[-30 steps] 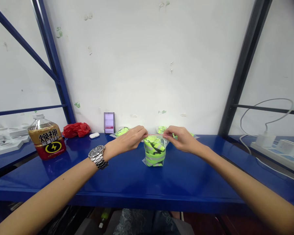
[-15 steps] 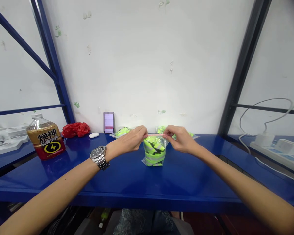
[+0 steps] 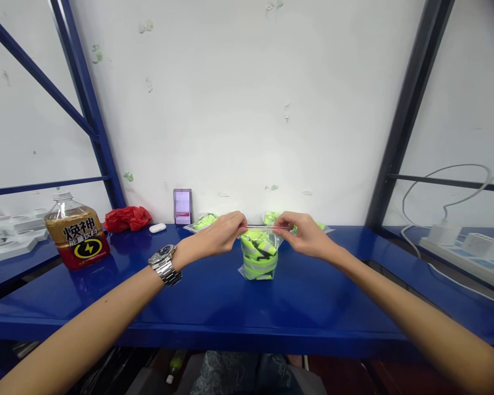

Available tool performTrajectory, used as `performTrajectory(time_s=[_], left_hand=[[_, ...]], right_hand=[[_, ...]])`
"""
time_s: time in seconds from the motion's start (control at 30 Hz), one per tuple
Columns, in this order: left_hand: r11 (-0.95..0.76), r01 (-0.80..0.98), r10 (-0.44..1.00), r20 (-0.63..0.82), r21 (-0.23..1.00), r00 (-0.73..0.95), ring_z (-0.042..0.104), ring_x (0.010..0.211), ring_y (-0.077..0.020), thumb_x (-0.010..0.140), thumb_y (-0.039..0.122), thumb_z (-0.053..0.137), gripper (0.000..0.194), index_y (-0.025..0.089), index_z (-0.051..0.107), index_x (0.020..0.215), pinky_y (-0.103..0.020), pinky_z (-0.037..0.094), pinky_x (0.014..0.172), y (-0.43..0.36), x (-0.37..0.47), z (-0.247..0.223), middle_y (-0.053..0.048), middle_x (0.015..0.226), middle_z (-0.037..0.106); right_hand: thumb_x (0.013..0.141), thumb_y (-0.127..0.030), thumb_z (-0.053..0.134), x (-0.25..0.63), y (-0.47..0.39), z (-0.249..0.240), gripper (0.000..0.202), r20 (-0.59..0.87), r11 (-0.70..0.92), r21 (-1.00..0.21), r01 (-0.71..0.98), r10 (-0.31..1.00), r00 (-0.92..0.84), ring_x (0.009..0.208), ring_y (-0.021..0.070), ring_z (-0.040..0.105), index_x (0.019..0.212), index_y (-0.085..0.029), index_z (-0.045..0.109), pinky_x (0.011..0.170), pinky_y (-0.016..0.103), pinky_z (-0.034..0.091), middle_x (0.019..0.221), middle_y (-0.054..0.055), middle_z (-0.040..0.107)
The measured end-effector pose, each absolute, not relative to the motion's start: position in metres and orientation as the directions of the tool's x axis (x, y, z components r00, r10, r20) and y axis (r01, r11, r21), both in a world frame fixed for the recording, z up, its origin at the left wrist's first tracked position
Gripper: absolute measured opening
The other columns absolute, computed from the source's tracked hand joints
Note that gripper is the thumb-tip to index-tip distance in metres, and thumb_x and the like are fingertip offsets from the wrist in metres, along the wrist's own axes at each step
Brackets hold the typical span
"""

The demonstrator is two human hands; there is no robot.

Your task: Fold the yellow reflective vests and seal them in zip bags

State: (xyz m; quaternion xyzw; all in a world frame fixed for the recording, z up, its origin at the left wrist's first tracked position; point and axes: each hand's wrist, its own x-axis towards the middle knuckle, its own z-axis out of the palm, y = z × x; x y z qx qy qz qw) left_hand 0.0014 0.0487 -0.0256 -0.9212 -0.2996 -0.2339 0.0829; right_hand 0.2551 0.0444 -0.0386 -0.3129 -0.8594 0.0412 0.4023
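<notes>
Pinching a clear bag by its red-edged top, we have each grip closed on it, left hand and right hand at opposite ends. We see it upright just below the frame's centre, yellow-green cloth inside, over the blue counter.

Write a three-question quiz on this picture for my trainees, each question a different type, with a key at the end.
1. True or false: the metal-band wristwatch is on the person's right wrist.
2. Which thing stands upright with a lit screen? A) the power strip B) the phone C) the drink bottle
3. Short answer: Which part of the clear zip-seal bag are the left hand and right hand pinching?

Key: 1. False, it is on the left wrist. 2. B. 3. The red-lined top edge.
</notes>
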Motion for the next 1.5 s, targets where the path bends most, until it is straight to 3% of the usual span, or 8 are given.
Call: performTrajectory(time_s=[0.27,0.63,1.23,1.5], left_hand=[[-0.792,0.601,0.491,0.476,-0.104,0.729,0.043,0.066,-0.015,0.093,0.016,0.034,0.011,0.018,0.043,0.087,-0.031,0.033,0.059,0.048,0.002,-0.03,-0.006,0.083,0.053],[-0.849,0.528,0.457,0.461,-0.03,0.761,0.049,0.073,-0.0144,0.093,0.02,0.039,0.011,0.018,0.05,0.089,-0.03,0.039,0.068,0.034,0.007,-0.011,-0.004,0.085,0.055],[-0.834,0.547,0.467,0.444,-0.066,0.765,0.045,0.068,-0.0138,0.095,0.021,0.036,0.013,0.018,0.047,0.089,-0.029,0.036,0.064,0.033,0.009,-0.015,-0.004,0.08,0.053],[-0.858,0.514,0.457,0.44,-0.011,0.773,0.048,0.073,-0.0141,0.094,0.023,0.039,0.011,0.018,0.049,0.091,-0.028,0.038,0.068,0.031,0.01,-0.011,-0.004,0.084,0.055]], right_hand=[[0.086,-0.02,0.052,0.254,0.046,-0.042,0.008,0.686,0.811,-0.224,0.541,0.525,-0.503,0.065,0.0157,0.055,0.08,-0.018,0.058,0.06,0.029,0.041,0.073,0.004,0.062],[0.089,-0.024,0.053,0.252,0.042,-0.036,0.006,0.66,0.859,-0.132,0.494,0.448,-0.603,0.076,0.0168,0.053,0.09,-0.02,0.057,0.067,0.03,0.04,0.083,0.005,0.06],[0.088,-0.018,0.05,0.246,0.045,-0.04,0.004,0.661,0.848,-0.11,0.518,0.451,-0.599,0.072,0.0162,0.049,0.085,-0.019,0.052,0.063,0.029,0.036,0.079,0.004,0.057],[0.086,-0.015,0.05,0.246,0.042,-0.038,0.005,0.664,0.846,-0.092,0.526,0.445,-0.6,0.071,0.0161,0.049,0.084,-0.019,0.052,0.063,0.029,0.035,0.078,0.004,0.056]])
